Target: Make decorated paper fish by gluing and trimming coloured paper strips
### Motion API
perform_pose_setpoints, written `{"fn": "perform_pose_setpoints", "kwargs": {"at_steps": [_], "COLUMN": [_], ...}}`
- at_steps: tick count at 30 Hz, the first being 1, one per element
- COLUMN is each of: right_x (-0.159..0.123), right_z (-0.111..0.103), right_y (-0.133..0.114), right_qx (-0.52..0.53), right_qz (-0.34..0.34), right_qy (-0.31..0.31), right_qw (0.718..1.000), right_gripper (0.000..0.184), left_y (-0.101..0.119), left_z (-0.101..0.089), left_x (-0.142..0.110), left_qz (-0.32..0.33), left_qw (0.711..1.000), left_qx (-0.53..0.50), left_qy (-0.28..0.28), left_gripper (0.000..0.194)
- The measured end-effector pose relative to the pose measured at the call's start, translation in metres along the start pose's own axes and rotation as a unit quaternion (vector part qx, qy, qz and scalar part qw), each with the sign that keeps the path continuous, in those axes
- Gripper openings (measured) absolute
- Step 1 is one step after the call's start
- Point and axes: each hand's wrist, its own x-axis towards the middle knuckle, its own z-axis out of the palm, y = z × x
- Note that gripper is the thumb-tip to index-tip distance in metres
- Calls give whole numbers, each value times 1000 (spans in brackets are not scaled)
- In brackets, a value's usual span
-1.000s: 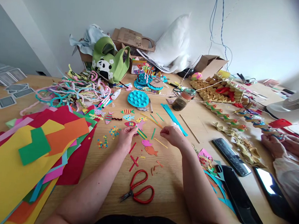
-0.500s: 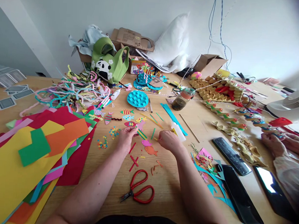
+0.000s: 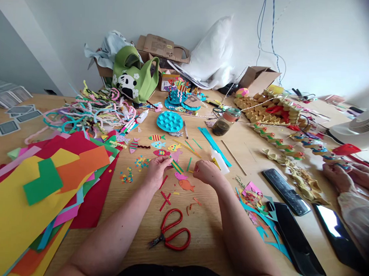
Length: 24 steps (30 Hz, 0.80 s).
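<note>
My left hand (image 3: 157,169) is closed, thumb and fingers pinching a green and yellow striped paper strip (image 3: 177,167). My right hand (image 3: 209,172) is curled just across from it, with what looks like the end of a thin yellow paper strip (image 3: 191,171) at its fingertips. Between the hands lie a pink paper fish (image 3: 180,176) and an orange paper fish (image 3: 187,185). Behind them are a yellow spotted fish (image 3: 174,147) and a red striped fish (image 3: 156,137). A white glue bottle (image 3: 220,162) lies beyond my right hand. Nearer me are red-handled scissors (image 3: 176,236) and crossed red strips (image 3: 165,199).
Coloured sheets (image 3: 20,199) pile up at left, below tangled pipe cleaners (image 3: 90,108). A blue round piece (image 3: 169,121) and a lidded jar (image 3: 226,123) stand farther back. Phones (image 3: 286,192) and paper scraps (image 3: 257,218) lie at right, near another person's hands (image 3: 340,177).
My left hand and the striped strip have shifted very slightly to the right. My right hand has barely moved.
</note>
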Motion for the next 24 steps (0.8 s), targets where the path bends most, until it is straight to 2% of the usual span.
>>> {"fn": "perform_pose_setpoints", "kwargs": {"at_steps": [3, 6, 9, 14, 20, 24], "right_x": [-3, -5, -5, -4, -5, -2], "right_z": [-6, -9, -9, -8, -5, 1], "right_y": [0, -4, -6, 1, -1, -10], "right_qx": [122, 281, 324, 279, 117, 65], "right_qz": [-28, -42, -36, -30, -74, -68], "right_qy": [21, 36, 44, 64, -12, -16], "right_qw": [992, 958, 944, 958, 990, 995], "right_gripper": [12, 9, 8, 9, 11, 14], "left_y": [3, 5, 4, 7, 8, 7], "left_z": [3, 5, 6, 2, 1, 1], "left_x": [-5, -9, -9, -6, -4, -3], "left_qz": [-41, -67, -65, -62, -71, -70], "left_qw": [997, 992, 992, 994, 993, 993], "left_qx": [-29, -29, -19, -52, -86, -83], "left_qy": [-55, -100, -102, -67, -50, -51], "left_gripper": [18, 18, 18, 20, 22, 23]}}
